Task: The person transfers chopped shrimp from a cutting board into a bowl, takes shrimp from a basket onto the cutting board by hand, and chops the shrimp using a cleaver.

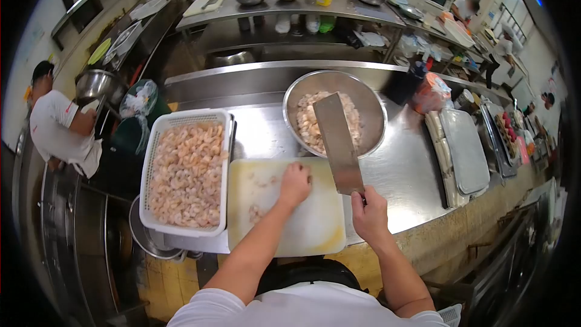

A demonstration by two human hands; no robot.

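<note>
One steel desk (pixel 402 191) across the middle of the view. At its left end, a white basket (pixel 184 229), loaded nearly to the rim with peeled shrimp (pixel 187 175). Just right of the basket, along the near edge, a pale cutting board (pixel 308 224), mostly bare and yellowed at the margins. Beyond the board, a round steel bowl (pixel 374 109), partly filled with shrimp meat (pixel 307 118). Tilted across the bowl's near rim in this view, a broad cleaver (pixel 338 139); cannot tell whether touching. Around its handle, the right hand (pixel 370 213), grip closed firmly. Over the board, the left hand (pixel 296 184), fingers curled and grip narrow; cannot tell whether holding anything. Smallest of all, shrimp scraps (pixel 255 213), scattered on the board's left half. By the amounts, apparently partway along: a fair share already in the bowl, plenty left in the basket, only scraps on the board.
</note>
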